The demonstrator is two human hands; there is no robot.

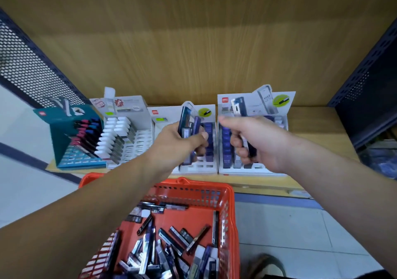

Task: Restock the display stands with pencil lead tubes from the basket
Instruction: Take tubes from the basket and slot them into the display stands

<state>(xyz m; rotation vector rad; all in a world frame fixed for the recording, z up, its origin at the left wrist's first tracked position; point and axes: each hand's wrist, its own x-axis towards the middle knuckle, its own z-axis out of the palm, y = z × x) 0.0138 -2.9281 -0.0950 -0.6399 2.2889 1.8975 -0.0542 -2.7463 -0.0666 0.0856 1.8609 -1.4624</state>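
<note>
- Step in hand, as judged: slotting. The left hand (179, 142) has its fingers clamped on a bundle of pencil lead tubes (186, 121), over the centre display stand (199, 170) just beyond the orange basket (227, 193).
- The right hand (260, 143) has its fingers clamped on a single tube (238, 107), over the right display stand (253, 170), beyond the basket's right corner.
- Next move: align each tube with a vacant front slot and lower it in.

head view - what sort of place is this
Probably a stationery shop aisle: branded cardboard display stands on a wooden shelf, and an orange shopping basket of lead tubes below.
</note>
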